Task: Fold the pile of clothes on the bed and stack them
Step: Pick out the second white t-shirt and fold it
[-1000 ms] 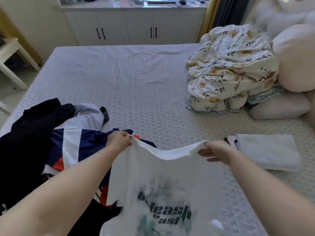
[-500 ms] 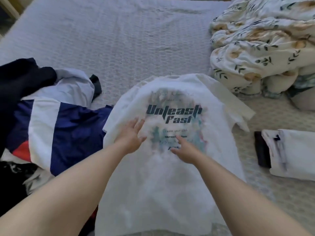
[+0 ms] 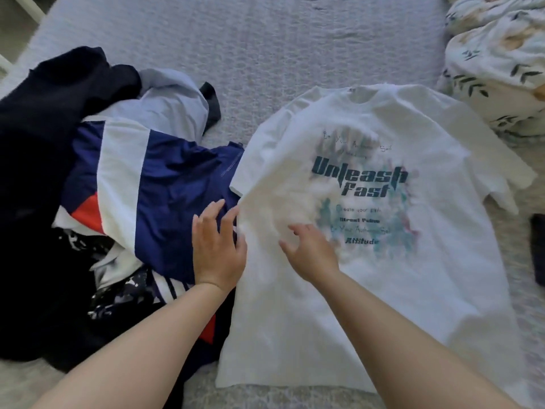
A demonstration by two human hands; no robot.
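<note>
Head view, progress: the white T-shirt (image 3: 368,219) lies spread print-up on the bed (image 3: 265,39), not yet folded; its left sleeve lies over the edge of the pile of clothes (image 3: 97,202).
Head view, left to do: by my reading, this shirt's folds, then the whole pile, which includes a navy-white-and-red garment (image 3: 165,184) and a black garment (image 3: 44,113), all crumpled.
Head view, stack: not in frame; a dark item (image 3: 537,249) shows at the right edge, too cropped to identify.
Left hand (image 3: 216,249): fingers spread and straight, flat at the shirt's left edge where it meets the pile, holding nothing.
Right hand (image 3: 312,255): fingers apart and loosely bent, over the shirt's chest; contact unclear.
Surroundings: a floral quilt (image 3: 501,60) is bunched beside the shirt's right shoulder.
In the way: the pile crowds the shirt's left side, likely hampering that fold.
</note>
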